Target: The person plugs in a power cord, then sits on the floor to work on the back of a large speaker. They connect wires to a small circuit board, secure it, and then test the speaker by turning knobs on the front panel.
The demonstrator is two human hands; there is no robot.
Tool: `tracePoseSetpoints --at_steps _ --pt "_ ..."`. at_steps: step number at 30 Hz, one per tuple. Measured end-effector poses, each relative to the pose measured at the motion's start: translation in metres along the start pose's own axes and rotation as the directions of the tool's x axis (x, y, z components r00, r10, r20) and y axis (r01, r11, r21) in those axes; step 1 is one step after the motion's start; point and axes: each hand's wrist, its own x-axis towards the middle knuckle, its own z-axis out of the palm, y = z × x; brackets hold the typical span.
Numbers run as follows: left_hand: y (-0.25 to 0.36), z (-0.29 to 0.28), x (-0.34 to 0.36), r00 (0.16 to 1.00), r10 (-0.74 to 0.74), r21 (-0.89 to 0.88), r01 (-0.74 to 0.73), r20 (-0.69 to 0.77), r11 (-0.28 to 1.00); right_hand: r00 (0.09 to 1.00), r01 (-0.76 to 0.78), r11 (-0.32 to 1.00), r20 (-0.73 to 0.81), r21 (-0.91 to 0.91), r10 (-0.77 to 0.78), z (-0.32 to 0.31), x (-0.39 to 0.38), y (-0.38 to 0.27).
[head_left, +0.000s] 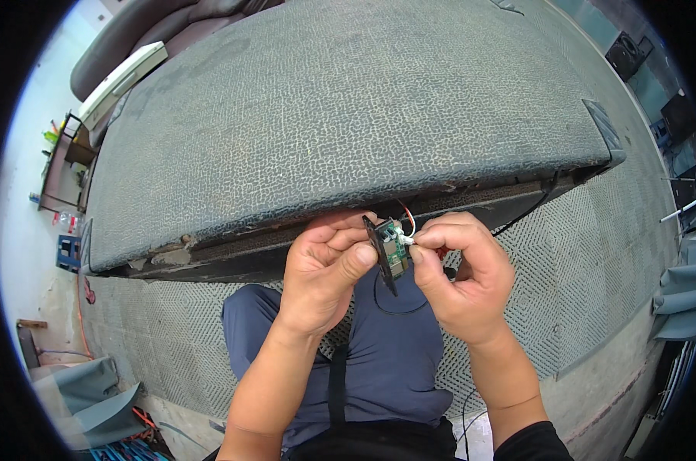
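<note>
My left hand (330,265) grips a black panel (382,257) by its edge, thumb on one side and fingers behind. Fixed to that panel is a green circuit board (396,255) with small parts on it. My right hand (468,273) pinches a small white connector (408,240) against the board's right side. Red, white and dark wires (411,217) loop up from the connector toward the large black cabinet (348,131). The cabinet has a worn, crackle-textured top and lies in front of me. Whether the connector is fully seated cannot be made out.
A black cable (528,209) hangs from the cabinet's right end. Patterned grey matting (563,307) covers the floor around my legs. At the far left stand a dark sofa (156,31) and a small shelf (64,165). A black loudspeaker (628,54) stands far right.
</note>
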Motion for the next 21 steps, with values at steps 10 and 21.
tracePoseSetpoints --at_steps 10,21 --pt "0.023 0.011 -0.001 0.979 -0.205 -0.114 0.202 -0.015 0.973 0.998 -0.020 0.979 -0.059 0.203 0.032 0.005 -0.003 0.003" --pt "0.028 0.016 0.000 0.965 -0.263 -0.201 0.253 -0.025 0.946 0.984 -0.146 0.919 -0.042 0.366 0.173 0.005 -0.006 -0.002"
